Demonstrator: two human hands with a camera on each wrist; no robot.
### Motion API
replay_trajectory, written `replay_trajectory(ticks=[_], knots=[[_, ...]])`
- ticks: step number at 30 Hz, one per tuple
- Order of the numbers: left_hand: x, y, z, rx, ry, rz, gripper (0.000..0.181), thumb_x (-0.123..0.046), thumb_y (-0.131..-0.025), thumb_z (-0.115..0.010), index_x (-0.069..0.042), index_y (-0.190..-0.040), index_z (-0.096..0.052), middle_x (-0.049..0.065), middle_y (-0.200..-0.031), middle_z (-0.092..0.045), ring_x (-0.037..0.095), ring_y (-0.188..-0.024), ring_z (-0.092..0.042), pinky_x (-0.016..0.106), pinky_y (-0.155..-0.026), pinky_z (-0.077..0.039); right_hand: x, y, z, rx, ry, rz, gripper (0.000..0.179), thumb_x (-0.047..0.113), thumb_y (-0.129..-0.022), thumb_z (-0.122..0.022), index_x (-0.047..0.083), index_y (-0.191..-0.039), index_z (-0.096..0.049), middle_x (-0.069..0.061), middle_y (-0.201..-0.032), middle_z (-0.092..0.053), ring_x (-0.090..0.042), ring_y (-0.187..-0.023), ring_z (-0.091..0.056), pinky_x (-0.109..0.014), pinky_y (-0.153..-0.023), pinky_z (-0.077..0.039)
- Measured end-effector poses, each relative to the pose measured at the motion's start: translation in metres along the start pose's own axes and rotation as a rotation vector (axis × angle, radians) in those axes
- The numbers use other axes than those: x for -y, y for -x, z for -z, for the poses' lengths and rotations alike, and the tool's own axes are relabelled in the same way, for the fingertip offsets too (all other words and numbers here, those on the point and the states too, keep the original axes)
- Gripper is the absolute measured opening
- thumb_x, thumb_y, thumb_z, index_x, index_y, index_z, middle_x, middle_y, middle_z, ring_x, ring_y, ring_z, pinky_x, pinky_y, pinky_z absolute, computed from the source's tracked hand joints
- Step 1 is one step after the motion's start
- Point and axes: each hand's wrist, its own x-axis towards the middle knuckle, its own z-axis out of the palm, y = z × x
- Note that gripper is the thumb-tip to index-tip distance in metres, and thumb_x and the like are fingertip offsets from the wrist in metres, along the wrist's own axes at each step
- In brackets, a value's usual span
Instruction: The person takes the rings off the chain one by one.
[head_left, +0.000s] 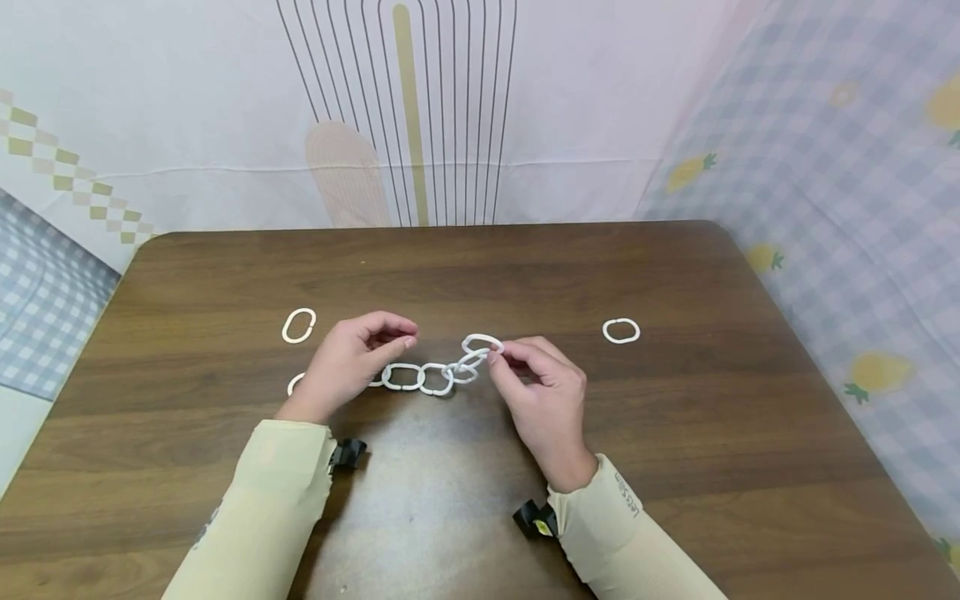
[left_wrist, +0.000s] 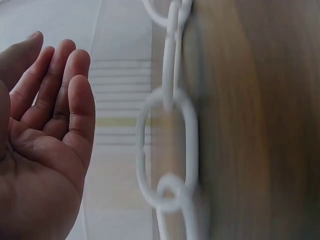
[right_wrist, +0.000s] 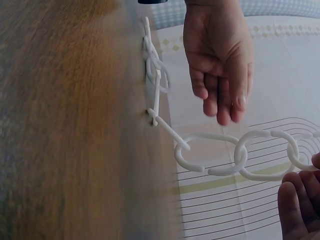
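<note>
A chain of white plastic links (head_left: pixel 402 387) runs across the middle of the table, partly hidden behind my left hand. My right hand (head_left: pixel 546 398) pinches the chain's right end between thumb and fingertips. In the right wrist view the chain's held end (right_wrist: pixel 259 177) is raised off the tabletop, and several links trail down to the wood. My left hand (head_left: pixel 347 364) hovers over the chain's left part with nothing in it. Its fingers (left_wrist: pixel 79 107) are loosely bent and apart from the links in the left wrist view.
One loose white link (head_left: pixel 286 335) lies beyond my left hand on the brown wooden table (head_left: pixel 465 517). Another single link (head_left: pixel 621 341) rests to the right of my right hand. A patterned cloth (head_left: pixel 585 100) hangs behind the table's far edge.
</note>
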Motion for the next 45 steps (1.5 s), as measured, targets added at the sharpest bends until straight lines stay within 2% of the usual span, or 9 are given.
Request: replay_trajectory(ticks=[6, 13, 21, 25, 33, 39, 45], knots=[[-0.003, -0.003, -0.014, 0.064, 0.033, 0.0, 0.018, -0.016, -0.093, -0.073, -0.008, -0.109, -0.074, 0.003, -0.101, -0.076, 0.014, -0.084, -0.066, 0.024, -0.074, -0.052, 0.002, 0.0, 0.0, 0.005, 0.0, 0.008, 0.004, -0.001, -0.084, -0.075, 0.001, -0.086, -0.078, -0.009, -0.083, -0.071, -0.011, -0.075, -0.066, -0.022, -0.07, -0.056], [-0.014, -0.001, -0.027, 0.1, 0.064, -0.024, 0.018, -0.016, -0.092, -0.074, -0.009, -0.109, -0.075, 0.0, -0.104, -0.075, 0.013, -0.088, -0.067, 0.025, -0.077, -0.053, 0.004, 0.0, 0.0, 0.032, -0.004, 0.008, 0.005, -0.001, -0.085, -0.075, -0.002, -0.089, -0.077, -0.007, -0.086, -0.072, -0.014, -0.077, -0.067, -0.023, -0.071, -0.057], [-0.02, -0.003, -0.038, 0.134, 0.088, -0.068, 0.022, -0.012, -0.093, -0.073, -0.006, -0.114, -0.074, 0.003, -0.107, -0.074, 0.014, -0.091, -0.067, 0.027, -0.08, -0.054, 0.003, 0.002, -0.001, 0.048, -0.001, 0.02, 0.011, -0.002, -0.086, -0.074, 0.005, -0.092, -0.079, -0.008, -0.087, -0.072, -0.014, -0.079, -0.067, -0.023, -0.073, -0.057], [-0.02, -0.005, -0.041, 0.146, 0.084, -0.082, 0.023, -0.011, -0.093, -0.072, -0.006, -0.116, -0.074, 0.003, -0.11, -0.074, 0.013, -0.097, -0.067, 0.028, -0.085, -0.054, 0.004, 0.001, -0.002, 0.05, -0.014, 0.028, 0.012, -0.003, -0.086, -0.073, 0.004, -0.093, -0.079, -0.009, -0.088, -0.072, -0.015, -0.079, -0.067, -0.023, -0.072, -0.057], [-0.018, -0.005, -0.045, 0.169, 0.086, -0.096, 0.021, -0.01, -0.094, -0.07, -0.012, -0.115, -0.075, -0.001, -0.109, -0.074, 0.011, -0.096, -0.067, 0.028, -0.082, -0.053, 0.003, 0.001, -0.006, 0.05, -0.031, 0.025, 0.008, -0.002, -0.086, -0.072, -0.002, -0.092, -0.077, -0.012, -0.089, -0.073, -0.015, -0.08, -0.068, -0.023, -0.072, -0.057], [-0.017, -0.005, -0.046, 0.169, 0.088, -0.091, 0.016, -0.01, -0.094, -0.07, -0.012, -0.108, -0.077, -0.002, -0.103, -0.074, 0.012, -0.095, -0.067, 0.031, -0.084, -0.054, 0.003, 0.001, -0.005, 0.054, -0.032, 0.016, 0.011, -0.003, -0.085, -0.072, 0.001, -0.093, -0.078, -0.013, -0.088, -0.072, -0.015, -0.079, -0.067, -0.024, -0.072, -0.057], [-0.014, -0.005, -0.049, 0.195, 0.114, -0.089, 0.019, -0.008, -0.094, -0.069, -0.012, -0.111, -0.076, -0.002, -0.105, -0.074, 0.013, -0.097, -0.067, 0.033, -0.086, -0.053, 0.001, 0.002, -0.004, 0.056, -0.028, 0.007, 0.01, -0.004, -0.085, -0.073, 0.001, -0.092, -0.078, -0.01, -0.087, -0.073, -0.015, -0.08, -0.067, -0.024, -0.073, -0.057]])
